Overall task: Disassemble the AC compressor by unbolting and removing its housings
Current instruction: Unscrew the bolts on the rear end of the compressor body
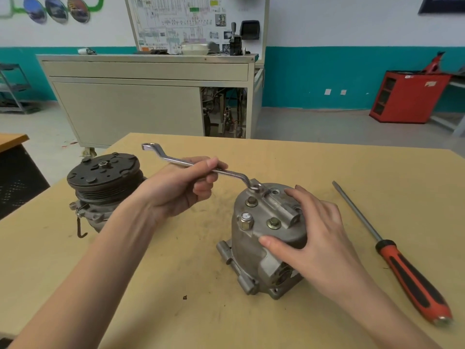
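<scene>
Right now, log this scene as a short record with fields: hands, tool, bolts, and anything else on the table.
left hand: grips the wrench mid-shank
right hand: holds the housing from its right side, thumb on the near rim
wrench end: ring end seated at the far top edge of the housing
bolts: two seen in place on the top face
table: also bears a pulley unit at left and a screwdriver at right
</scene>
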The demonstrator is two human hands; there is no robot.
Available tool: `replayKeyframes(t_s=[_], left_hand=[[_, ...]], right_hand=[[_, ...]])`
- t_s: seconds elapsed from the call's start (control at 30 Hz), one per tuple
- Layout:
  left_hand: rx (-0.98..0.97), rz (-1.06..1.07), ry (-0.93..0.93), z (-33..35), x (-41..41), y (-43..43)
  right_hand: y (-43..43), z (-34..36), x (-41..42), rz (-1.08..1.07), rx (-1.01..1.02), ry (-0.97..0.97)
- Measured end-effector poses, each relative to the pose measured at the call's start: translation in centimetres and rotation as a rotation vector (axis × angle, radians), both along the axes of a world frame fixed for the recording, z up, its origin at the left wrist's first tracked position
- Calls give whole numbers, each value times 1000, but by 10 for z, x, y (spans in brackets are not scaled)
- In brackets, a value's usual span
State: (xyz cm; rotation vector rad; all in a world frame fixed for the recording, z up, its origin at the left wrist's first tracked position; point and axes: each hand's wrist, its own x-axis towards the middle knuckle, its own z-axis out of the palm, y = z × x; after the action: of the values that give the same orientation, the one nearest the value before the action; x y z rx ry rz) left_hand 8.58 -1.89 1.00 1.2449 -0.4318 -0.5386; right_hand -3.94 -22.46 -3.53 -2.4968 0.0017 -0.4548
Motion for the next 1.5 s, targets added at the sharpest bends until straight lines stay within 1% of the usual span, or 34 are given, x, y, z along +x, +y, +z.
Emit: replayKeyframes(t_s=[0.1, 0.2, 0.33, 0.5, 0.57, 0.67, 0.77, 0.87, 1.07, 1.27, 1.37, 1.5], left_hand=[[-121, 27, 45, -4, 9, 2], [-162, 64, 30, -7, 14, 5], [-150, 72, -25, -2, 14, 6], [-72, 189, -26, -5, 12, -7], [-57, 160, -12, -11, 12, -13], [-99, 68, 8, -18, 14, -16], [-113, -7, -18, -21, 21, -15], [-106, -56, -42, -26, 31, -14], [-177, -136, -25, -35, 44, -20], [-131, -171, -39, -36, 48, -19], [-121, -197, -16, -38, 48, -18], [-137, -171, 7, -35, 43, -19]], right_hand=[[0, 0, 0, 0, -5, 9], [0, 0, 0, -2, 15, 0], [0, 0, 0, 0, 14, 3], [1, 0, 0, 3, 16, 1], [1, 0, 0, 1, 15, 0], [1, 0, 0, 5, 12, 8], [0, 0, 0, 6, 16, 7], [0, 1, 0, 5, 21, 12], [-1, 1, 0, 10, -9, 8], [0, 2, 0, 9, -12, 17], [0, 3, 0, 9, 0, 33], [1, 3, 0, 7, 8, 38]])
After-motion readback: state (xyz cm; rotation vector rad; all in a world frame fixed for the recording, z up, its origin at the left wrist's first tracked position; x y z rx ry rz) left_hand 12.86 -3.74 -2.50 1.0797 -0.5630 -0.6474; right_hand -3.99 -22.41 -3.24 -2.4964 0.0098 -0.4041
